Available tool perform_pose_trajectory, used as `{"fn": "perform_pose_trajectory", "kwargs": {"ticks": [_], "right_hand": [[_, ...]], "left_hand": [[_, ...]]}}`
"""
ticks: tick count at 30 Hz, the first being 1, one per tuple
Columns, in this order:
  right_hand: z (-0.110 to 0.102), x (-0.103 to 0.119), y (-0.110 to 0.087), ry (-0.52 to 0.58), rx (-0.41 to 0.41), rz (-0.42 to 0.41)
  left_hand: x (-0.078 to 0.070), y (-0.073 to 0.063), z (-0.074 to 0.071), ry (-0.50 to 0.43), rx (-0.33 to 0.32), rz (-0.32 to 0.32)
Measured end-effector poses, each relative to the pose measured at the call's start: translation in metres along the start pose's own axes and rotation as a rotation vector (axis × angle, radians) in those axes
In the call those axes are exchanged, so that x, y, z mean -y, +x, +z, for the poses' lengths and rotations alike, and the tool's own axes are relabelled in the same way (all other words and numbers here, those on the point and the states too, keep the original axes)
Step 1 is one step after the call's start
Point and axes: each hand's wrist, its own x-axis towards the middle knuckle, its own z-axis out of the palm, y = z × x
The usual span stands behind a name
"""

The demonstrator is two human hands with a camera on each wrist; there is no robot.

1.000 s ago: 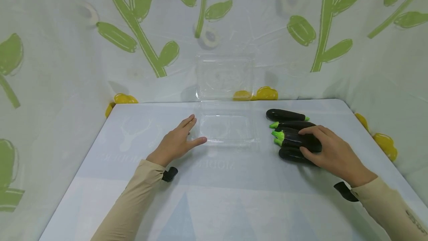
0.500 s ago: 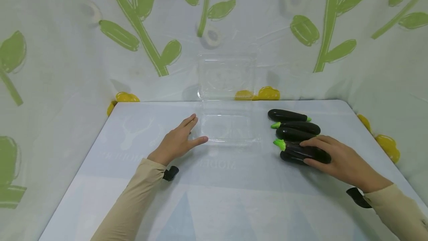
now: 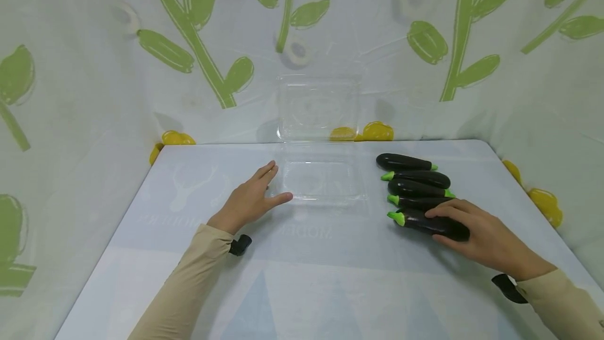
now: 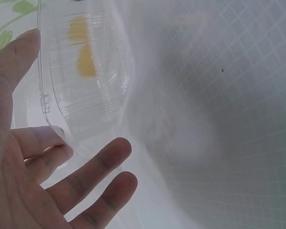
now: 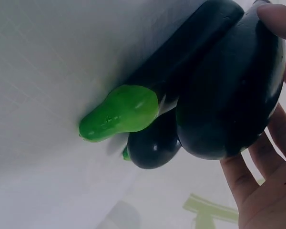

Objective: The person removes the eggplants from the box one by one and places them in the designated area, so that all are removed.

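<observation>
My right hand [image 3: 488, 235] holds the nearest eggplant [image 3: 431, 223], a dark glossy one with its green stem pointing left, thumb on the near side and fingers over the far side. In the right wrist view, the held eggplant [image 5: 229, 90] overlaps another eggplant [image 5: 181, 52] with a big green stem. Behind it, several more eggplants [image 3: 415, 177] lie in a row on the table. My left hand [image 3: 250, 201] has its fingers spread at the left side of a clear plastic box [image 3: 325, 201]. In the left wrist view, fingertips [image 4: 57, 136] are right at the box's rim.
The box's clear lid [image 3: 318, 106] stands raised at the back, against a curtain [image 3: 363, 56] printed with leaves and yellow flowers. The white table [image 3: 302, 287] ends at the curtain behind and at both sides.
My right hand has drawn the held eggplant toward me from over the row, uncovering the eggplants behind. The left hand keeps its place beside the box.
</observation>
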Motion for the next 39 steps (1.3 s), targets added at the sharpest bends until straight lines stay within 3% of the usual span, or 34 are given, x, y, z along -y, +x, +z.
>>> {"fn": "perform_pose_trajectory", "kwargs": {"ticks": [23, 39], "right_hand": [[0.010, -0.006, -0.009, -0.058, 0.106, -0.006], [0.008, -0.009, -0.012, -0.055, 0.090, -0.033]], "left_hand": [[-0.003, -0.002, 0.002, -0.010, -0.014, 0.008], [-0.006, 0.001, 0.003, -0.024, 0.003, 0.000]]}}
